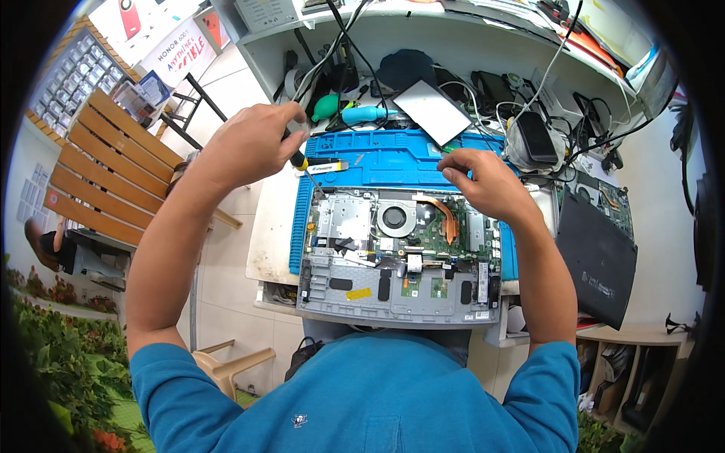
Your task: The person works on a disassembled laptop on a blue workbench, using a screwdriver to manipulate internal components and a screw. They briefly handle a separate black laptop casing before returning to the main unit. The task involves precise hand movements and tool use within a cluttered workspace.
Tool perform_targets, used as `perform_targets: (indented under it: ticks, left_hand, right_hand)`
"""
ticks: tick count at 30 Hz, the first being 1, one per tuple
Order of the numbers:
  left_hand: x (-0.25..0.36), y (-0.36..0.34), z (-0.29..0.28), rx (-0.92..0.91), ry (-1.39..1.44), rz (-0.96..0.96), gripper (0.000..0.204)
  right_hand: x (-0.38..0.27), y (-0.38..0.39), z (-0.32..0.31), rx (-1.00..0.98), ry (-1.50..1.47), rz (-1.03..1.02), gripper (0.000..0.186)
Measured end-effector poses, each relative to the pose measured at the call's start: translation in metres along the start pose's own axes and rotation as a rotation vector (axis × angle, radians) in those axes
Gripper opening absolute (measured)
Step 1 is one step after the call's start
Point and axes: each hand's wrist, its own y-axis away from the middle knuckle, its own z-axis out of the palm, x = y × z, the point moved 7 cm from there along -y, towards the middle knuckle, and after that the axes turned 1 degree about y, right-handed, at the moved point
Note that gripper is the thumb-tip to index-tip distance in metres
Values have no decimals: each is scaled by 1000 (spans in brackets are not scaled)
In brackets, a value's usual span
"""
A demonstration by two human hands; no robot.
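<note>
Screwdriver (300, 161), one, occupies left hand (253, 143) near one laptop (398, 258).

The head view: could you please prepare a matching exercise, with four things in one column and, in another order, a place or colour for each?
Things:
1. screwdriver
2. round fan
3. work mat
4. squeeze bulb

Places or colours:
A. under the opened laptop
B. green
C. in the left hand
D. inside the laptop, left of the copper-coloured pipe

Pairs: 1-C, 2-D, 3-A, 4-B
</note>
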Motion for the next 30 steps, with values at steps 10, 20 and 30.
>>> perform_targets:
  ticks: [10,20,30]
  left_hand:
    - [-11,16,2,276,220,137,53]
    - [-29,38,28,615,613,343,63]
    - [-54,24,59,622,1024,151,95]
  right_hand:
    - [4,21,-4,14,3,19,24]
    - [20,65,-19,73,-38,109,21]
    - [33,114,-13,176,-113,141,22]
